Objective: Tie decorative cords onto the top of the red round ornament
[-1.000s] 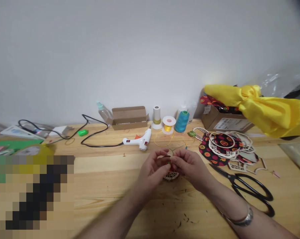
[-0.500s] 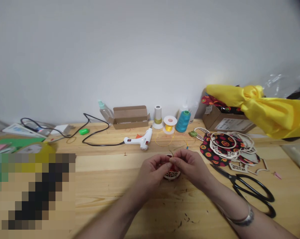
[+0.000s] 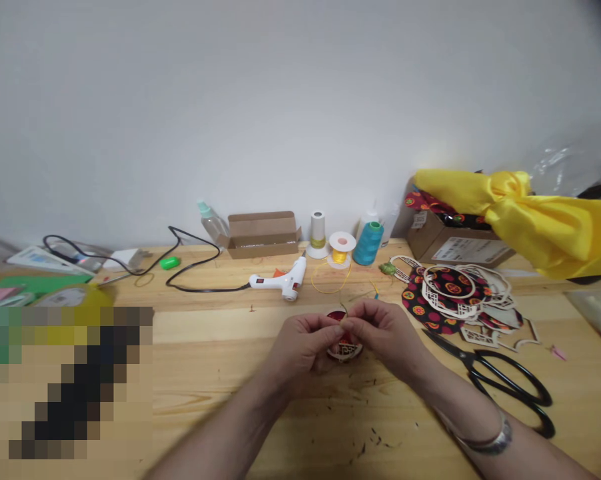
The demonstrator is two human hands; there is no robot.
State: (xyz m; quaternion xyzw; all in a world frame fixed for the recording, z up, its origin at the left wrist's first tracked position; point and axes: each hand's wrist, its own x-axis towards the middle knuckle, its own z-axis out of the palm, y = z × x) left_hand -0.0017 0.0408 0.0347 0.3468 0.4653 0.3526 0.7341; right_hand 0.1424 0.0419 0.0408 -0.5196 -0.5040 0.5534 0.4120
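Observation:
Both hands meet over a small round red ornament (image 3: 348,351) with a pale fretwork rim, low on the wooden table. My left hand (image 3: 305,340) pinches with thumb and forefinger at the ornament's upper part. Against it, my right hand (image 3: 378,333) is closed in a pinch too. A thin olive cord (image 3: 344,309) pokes up between the fingertips, and both hands appear to grip it. The fingers hide how the cord joins the ornament. Black-handled scissors (image 3: 490,380) lie beside my right forearm.
A white glue gun (image 3: 280,281) with a black cable lies behind the hands. Further back stand an open cardboard box (image 3: 263,237), a yellow thread spool (image 3: 341,250) and a teal thread cone (image 3: 368,245). Fretwork pieces and patterned fabric (image 3: 413,297) pile up at right, near yellow cloth (image 3: 545,227).
My left hand has shifted slightly left, leaving more of the red ornament visible. Both hands keep their pinch. The whole view has moved a little.

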